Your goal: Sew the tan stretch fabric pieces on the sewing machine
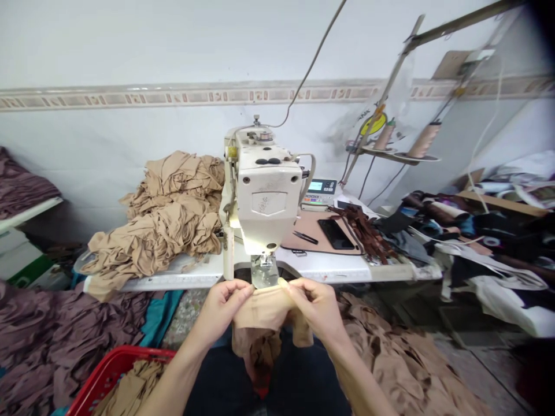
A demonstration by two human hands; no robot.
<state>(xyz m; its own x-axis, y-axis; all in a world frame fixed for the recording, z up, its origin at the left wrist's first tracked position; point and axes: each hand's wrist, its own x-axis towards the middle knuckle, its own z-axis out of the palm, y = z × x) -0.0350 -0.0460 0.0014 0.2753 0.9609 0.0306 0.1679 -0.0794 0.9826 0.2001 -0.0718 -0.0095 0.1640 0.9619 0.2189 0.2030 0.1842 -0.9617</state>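
Stretched between my two hands is a beige garment [262, 309], its top edge pulled straight and the rest hanging over my lap. My left hand [225, 306] pinches the edge at its left end. At the other end, my right hand [314, 303] grips the same edge between thumb and fingers. The garment's edge lies just in front of the sewing machine [269, 196], close to its needle plate [264, 271]. Whether the cloth touches the plate I cannot tell.
Beige garments [173, 214] are heaped left of the machine. Thread snips [305, 237] and a phone [336, 233] lie on the right. A red basket [97, 372] stands low at left, with mauve cloth [47, 341] beyond it. More beige cloth [403, 358] lies low at right.
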